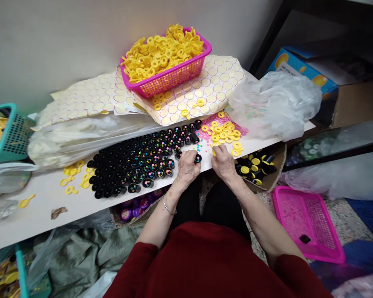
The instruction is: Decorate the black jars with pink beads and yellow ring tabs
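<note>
My left hand (pixel 188 166) is closed at the table's front edge, its fingers round a small black cup (pixel 198 158). To its right my right hand (pixel 225 164) is closed in a pinch on a yellow ring piece (pixel 214 152), which is mostly hidden by the fingers. Rows of black cups (pixel 136 163) stand left of my hands, many with coloured beads inside. Beyond my right hand lies a pile of yellow ring pieces (pixel 225 132) with short stems, on and beside loose pink beads (pixel 207 121). Some blue beads (pixel 199 145) are scattered between the hands.
A pink basket (pixel 174 80) heaped with yellow ring pieces stands on sticker sheets (pixel 214 82) at the back. A clear plastic bag (pixel 276 103) lies at right. Below the table edge are a carton (pixel 278 174) of black-and-yellow pieces and a pink tray (pixel 311 223).
</note>
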The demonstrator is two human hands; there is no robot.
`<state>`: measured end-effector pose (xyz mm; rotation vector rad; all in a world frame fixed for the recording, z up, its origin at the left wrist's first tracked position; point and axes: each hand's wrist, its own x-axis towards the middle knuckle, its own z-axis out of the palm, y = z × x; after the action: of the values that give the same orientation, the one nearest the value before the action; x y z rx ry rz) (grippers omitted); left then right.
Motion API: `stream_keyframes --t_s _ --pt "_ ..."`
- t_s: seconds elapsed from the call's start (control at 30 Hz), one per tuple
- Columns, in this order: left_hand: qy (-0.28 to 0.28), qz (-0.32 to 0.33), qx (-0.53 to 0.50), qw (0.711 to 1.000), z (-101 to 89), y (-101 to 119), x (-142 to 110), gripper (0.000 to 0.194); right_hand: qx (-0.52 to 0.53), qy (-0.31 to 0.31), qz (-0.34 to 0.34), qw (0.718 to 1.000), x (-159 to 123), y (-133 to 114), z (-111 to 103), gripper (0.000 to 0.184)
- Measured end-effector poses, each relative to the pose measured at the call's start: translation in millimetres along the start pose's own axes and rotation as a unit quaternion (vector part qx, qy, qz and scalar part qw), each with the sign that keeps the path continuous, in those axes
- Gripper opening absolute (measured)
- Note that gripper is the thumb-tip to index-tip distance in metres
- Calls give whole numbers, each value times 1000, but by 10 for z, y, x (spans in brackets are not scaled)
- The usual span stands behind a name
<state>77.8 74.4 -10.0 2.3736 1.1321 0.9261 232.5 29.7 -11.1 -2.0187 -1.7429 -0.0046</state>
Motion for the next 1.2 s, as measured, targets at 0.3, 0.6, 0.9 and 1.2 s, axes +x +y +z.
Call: stream_keyframes --t_s 0.3,0.6,0.9,1.2 --pt "-22 15 -23 999 41 -123 28 25 -94 -72 -96 988 -128 -82 -10 40" --pt "-58 -43 -107 992 -20 -134 25 48 165 39 10 985 -73 -79 31 30" --pt "-63 -99 -154 981 5 -91 5 71 237 18 -75 968 -61 -270 -77 21" --pt "-75 -102 -196 972 -48 -19 17 68 227 0 -85 970 -5 -282 -68 18"
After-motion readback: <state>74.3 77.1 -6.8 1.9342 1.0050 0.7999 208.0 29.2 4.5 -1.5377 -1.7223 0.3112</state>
